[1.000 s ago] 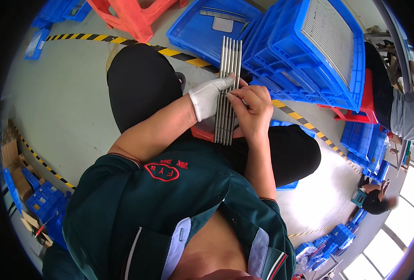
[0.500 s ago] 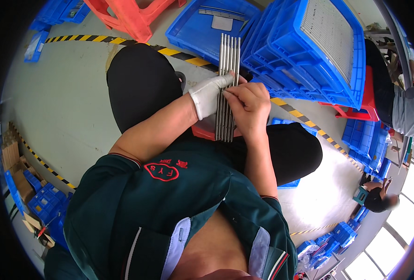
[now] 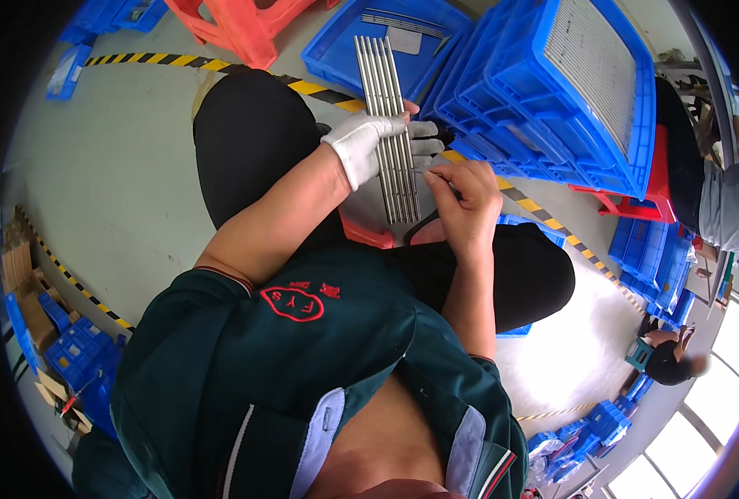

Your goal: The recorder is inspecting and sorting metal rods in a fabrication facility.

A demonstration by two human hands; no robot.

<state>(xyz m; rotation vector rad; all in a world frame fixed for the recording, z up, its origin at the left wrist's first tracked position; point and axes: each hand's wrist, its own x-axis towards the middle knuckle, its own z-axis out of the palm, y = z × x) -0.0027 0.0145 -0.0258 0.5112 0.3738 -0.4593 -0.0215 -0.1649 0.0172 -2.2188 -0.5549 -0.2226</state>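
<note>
My left hand (image 3: pixel 359 148), in a white glove with bare fingertips showing, grips a flat row of several slim metal rods (image 3: pixel 393 154). The rods lie side by side and tilt slightly, their far ends leaning left. Its thumb lies across the row, and gloved fingers show spread behind the rods on the right. My bare right hand (image 3: pixel 468 195) is just right of the rods, apart from them. Its thumb and forefinger are pinched together. Whatever may be between those fingertips is too small to make out.
A blue tray (image 3: pixel 324 58) with a few rods and a pale card lies on the floor ahead. Right of it rises a stack of blue crates (image 3: pixel 503 112), its top one filled with rods (image 3: pixel 590 66). A red stool (image 3: pixel 257 37) stands at far left. Another person (image 3: pixel 673 358) sits at far right.
The rods in my left hand have moved up and left and now tilt. My right hand has drawn off them to the right, still pinched.
</note>
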